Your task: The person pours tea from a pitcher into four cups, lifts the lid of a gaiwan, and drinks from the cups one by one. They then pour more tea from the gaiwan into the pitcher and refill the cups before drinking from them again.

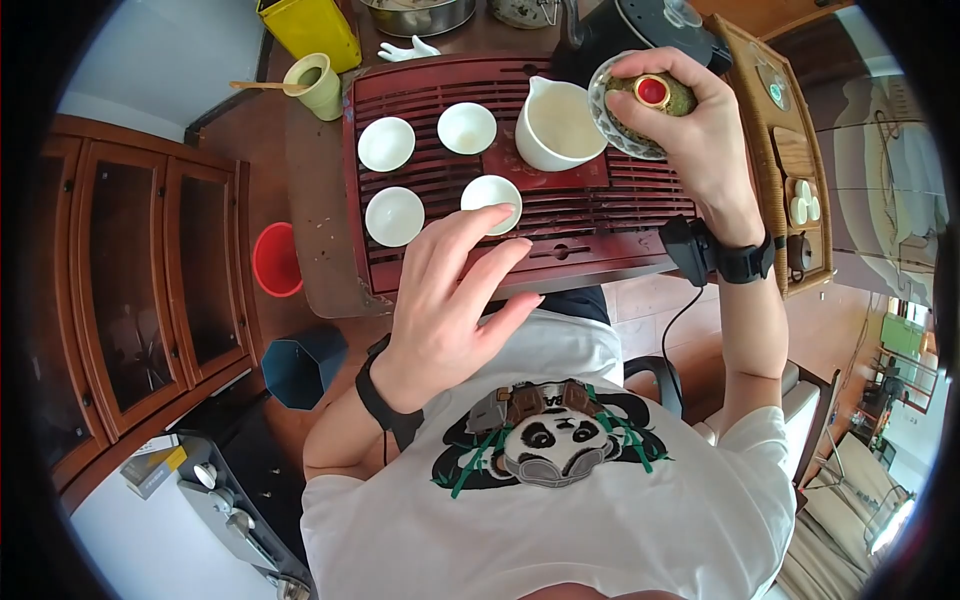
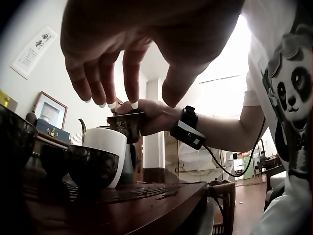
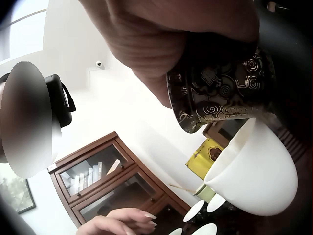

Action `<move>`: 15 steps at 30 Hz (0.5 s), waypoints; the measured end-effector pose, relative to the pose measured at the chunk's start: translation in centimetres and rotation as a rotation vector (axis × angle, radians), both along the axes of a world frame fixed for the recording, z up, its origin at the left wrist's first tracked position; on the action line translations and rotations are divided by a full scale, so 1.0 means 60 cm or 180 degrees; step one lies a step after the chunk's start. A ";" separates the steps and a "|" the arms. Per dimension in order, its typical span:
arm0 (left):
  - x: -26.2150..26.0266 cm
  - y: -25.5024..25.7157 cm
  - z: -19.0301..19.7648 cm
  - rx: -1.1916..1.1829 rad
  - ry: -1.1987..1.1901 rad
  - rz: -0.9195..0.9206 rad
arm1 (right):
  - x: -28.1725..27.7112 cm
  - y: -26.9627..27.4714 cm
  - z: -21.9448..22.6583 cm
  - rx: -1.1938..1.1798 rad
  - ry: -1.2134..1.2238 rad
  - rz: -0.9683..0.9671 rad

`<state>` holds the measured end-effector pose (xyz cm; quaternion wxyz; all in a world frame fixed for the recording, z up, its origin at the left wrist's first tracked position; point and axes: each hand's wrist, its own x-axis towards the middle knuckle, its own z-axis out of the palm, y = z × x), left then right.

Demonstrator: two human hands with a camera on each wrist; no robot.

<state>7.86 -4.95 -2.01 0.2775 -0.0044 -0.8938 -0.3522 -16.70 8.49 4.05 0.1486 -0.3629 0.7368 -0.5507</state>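
Observation:
My right hand (image 1: 690, 120) grips a dark, gold-patterned lidded bowl (image 3: 220, 88) by its rim and lid. In the head view the lid's red-centred knob (image 1: 652, 92) shows between thumb and fingers. The bowl is tilted over the right rim of a white pitcher (image 1: 560, 125). My left hand (image 1: 450, 295) hovers with spread, relaxed fingers by the nearest cup (image 1: 491, 204), holding nothing; contact with the cup cannot be told from above, while the left wrist view shows the fingertips above the cups. Three other cups stand on the tray, one of them at the back left (image 1: 386, 144).
The slatted red tea tray (image 1: 620, 255) lies under the cups. Behind it are a black kettle (image 1: 645, 35), a metal pot (image 1: 420, 15) and a white hand figurine (image 1: 408, 49). A green cup (image 1: 318, 90) with a wooden stick stands left, a wicker tray (image 1: 765, 180) right.

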 end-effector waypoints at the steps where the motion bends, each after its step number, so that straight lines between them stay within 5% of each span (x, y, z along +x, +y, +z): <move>1: 0.001 -0.002 0.000 0.0012 0.0008 -0.0007 | -0.001 -0.003 0.001 0.0060 -0.0006 0.0055; 15: 0.006 -0.023 0.003 0.0169 0.0156 0.0038 | -0.021 -0.033 0.023 0.0586 0.0881 0.0406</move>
